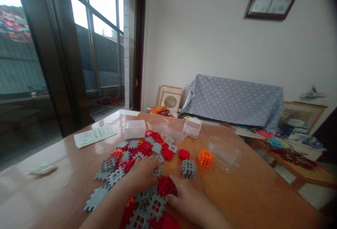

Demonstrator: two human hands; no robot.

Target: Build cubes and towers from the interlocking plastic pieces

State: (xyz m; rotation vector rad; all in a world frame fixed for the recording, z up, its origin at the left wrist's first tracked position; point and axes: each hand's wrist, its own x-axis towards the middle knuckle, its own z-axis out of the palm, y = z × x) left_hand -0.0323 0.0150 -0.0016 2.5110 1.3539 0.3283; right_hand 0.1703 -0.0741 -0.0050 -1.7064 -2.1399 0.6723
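Several flat red and grey interlocking plastic tiles (147, 148) lie scattered on a brown wooden table (258, 194). My left hand (140, 174) lies palm down on the pile, fingers stretched over the tiles. My right hand (188, 199) rests beside it, fingers and thumb closed on a red tile cluster (165, 185) that sits on grey tiles. A grey cube of tiles (189, 169), an orange cube (205, 158) and a small red one (183, 154) stand just beyond my right hand.
Clear plastic boxes (134, 129) and lids (223, 153) sit behind the pile. A printed paper (94, 136) lies at the left, a crumpled white scrap (42, 168) further left. The table edge falls away on the right toward a low cluttered table (295, 151).
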